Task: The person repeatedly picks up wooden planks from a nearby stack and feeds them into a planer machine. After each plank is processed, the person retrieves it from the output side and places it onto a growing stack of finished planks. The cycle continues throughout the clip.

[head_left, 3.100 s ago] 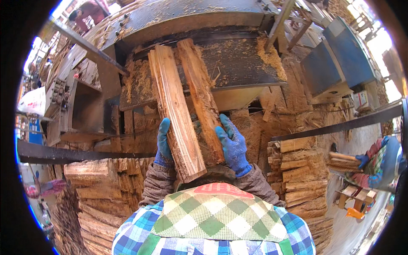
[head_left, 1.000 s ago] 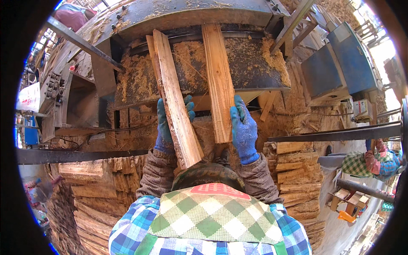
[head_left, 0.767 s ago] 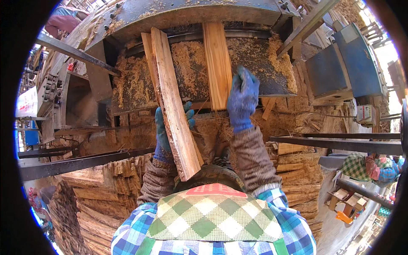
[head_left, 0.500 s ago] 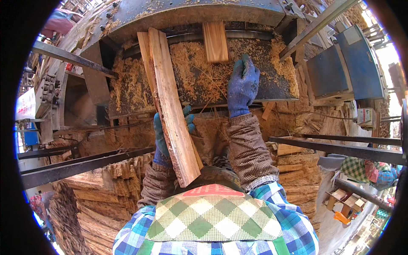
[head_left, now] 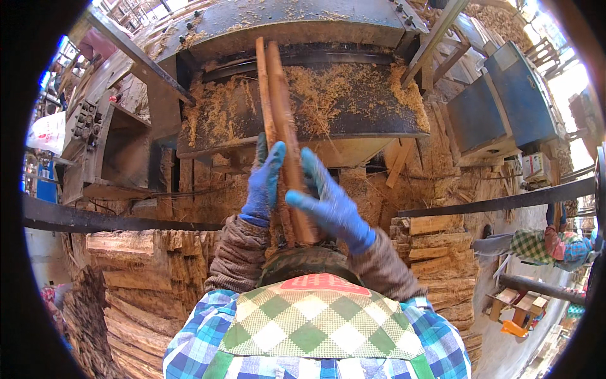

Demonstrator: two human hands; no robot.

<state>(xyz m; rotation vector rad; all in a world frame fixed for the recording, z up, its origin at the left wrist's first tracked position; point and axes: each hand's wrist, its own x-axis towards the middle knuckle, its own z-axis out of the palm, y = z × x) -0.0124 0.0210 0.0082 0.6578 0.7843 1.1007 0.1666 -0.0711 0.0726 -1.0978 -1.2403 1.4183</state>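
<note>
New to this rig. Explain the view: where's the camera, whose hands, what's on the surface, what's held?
No robot here. Every picture comes from one fisheye camera on a person's head, looking down, so straight edges bend. The blue-gloved hands are the wearer's own. Ahead is a metal machine with a dark bed, strewn with wood shavings. Two long boards reach over it. The left hand holds the left board. The right hand, blurred, is spread at the right board; I can't tell how firmly it touches. Split wood is stacked on both sides: left stack, right stack.
</note>
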